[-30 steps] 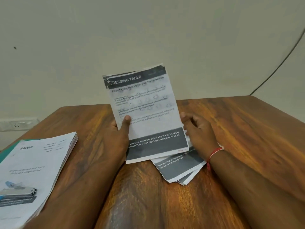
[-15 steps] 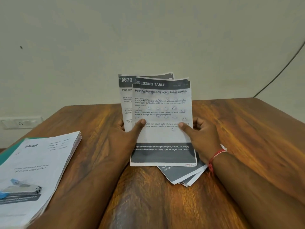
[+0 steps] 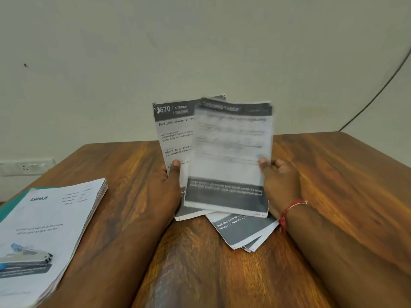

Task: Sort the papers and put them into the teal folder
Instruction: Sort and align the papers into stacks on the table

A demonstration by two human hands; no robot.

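Nearest us on the left, a thick stack of white papers (image 3: 51, 230) lies on the teal folder (image 3: 11, 207), of which only a strip shows along the stack's far-left edge; the folder sits flat at the left edge of the table. The top page reads "blinkit" and, below it, "Order printouts and more", above a printed picture. Between our forearms a loose pile of sheets (image 3: 242, 232) lies askew on the glossy, streaked wooden table (image 3: 333, 174), its grey band reading "Wall tiles" and "sponge, corner storage". Above it, our left hand (image 3: 169, 185) grips the kitchen sheet (image 3: 173, 134), thumb on its face; the dark header says "670 KITCHEN", then "Peel garlic cloves". Our right hand (image 3: 278, 183), a red thread (image 3: 289, 210) round its wrist, pinches the right edge of the blurred sheet (image 3: 231, 152), which overlaps the kitchen sheet in front; only "storage/travel pouch" in its lower band reads. Behind stand a plain pale wall (image 3: 200, 52), a white socket plate (image 3: 26, 166) and a thin dark cable (image 3: 378, 94).
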